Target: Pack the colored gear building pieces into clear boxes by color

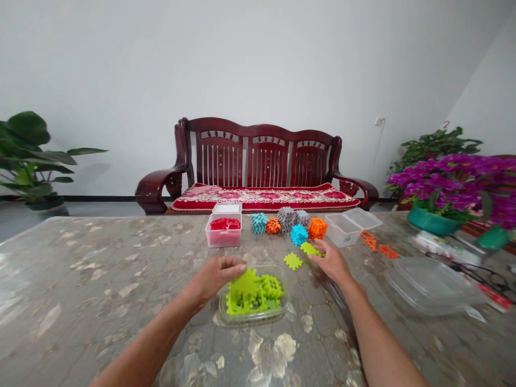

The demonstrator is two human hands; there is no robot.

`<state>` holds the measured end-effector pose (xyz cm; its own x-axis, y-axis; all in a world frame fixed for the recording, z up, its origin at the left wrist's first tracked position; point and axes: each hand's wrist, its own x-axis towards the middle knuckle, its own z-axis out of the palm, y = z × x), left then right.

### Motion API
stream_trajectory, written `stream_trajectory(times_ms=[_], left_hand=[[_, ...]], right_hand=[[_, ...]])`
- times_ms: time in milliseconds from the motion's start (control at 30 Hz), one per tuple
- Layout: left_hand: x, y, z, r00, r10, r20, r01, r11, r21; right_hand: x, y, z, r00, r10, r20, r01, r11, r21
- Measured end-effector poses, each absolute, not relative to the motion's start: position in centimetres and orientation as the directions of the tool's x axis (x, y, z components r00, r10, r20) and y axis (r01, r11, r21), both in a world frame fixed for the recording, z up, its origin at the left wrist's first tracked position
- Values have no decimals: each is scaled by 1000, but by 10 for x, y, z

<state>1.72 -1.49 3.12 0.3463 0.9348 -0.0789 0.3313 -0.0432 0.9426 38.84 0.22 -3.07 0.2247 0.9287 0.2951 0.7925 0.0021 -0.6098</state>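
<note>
My left hand (220,275) pinches a flat lime-green toothed puzzle tile (244,283) over a clear plastic tub (253,321). Inside the tub lies a heap of lime-green interlocking pieces (266,294). Farther right, my right hand (331,260) has its thumb and fingers closed around the edge of another lime-green tile (309,249), low over the table. A single lime-green tile (293,262) lies flat just left of that hand. Beyond the fingers sit a bright blue knobbly block (299,235) and an orange one (317,228).
Grey and teal blocks (259,222) stand along the far edge, beside a white box (223,239) of red pieces. On the right are an open clear box (342,230), orange pieces (388,252), clear lids (431,285) and a potted purple flower (443,177). A wooden bench (264,156) stands behind.
</note>
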Motion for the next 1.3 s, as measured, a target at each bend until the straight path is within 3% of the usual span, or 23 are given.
stream_trajectory(times_ms=[67,133,300,367,467,533,633,833,933,1033,1300], left_hand=[[17,-14,37,324,939,-116,250,33,968],[16,-12,40,312,942,-121,216,54,975],[15,-10,32,423,900,-106,355,-57,933],[15,-12,28,449,894,-10,480,-232,846],[16,-15,27,490,864,118,658,-456,599],[16,-17,29,518,849,105,719,-499,483],[17,-21,35,520,846,119,751,-519,407],[11,-39,38,485,813,323,710,-582,397],[8,-52,33,504,808,303,666,-588,459],[8,-66,24,538,800,266,678,-598,427],[5,-86,3,655,696,295,679,-713,175]], right_hand=[[394,6,-35,210,925,316,735,64,-675],[405,8,-37,290,896,337,722,27,-691],[429,8,-41,450,828,335,731,-125,-671],[425,8,-43,412,849,331,748,-108,-655],[409,8,-43,310,892,330,776,-36,-630],[397,8,-42,260,905,336,792,-1,-610],[387,5,-39,225,911,347,813,21,-582],[378,-3,-29,113,916,386,924,46,-381],[367,-7,-24,60,925,376,976,25,-218],[355,-10,-21,15,943,334,994,21,-104],[341,-12,-18,19,963,270,995,9,-104]])
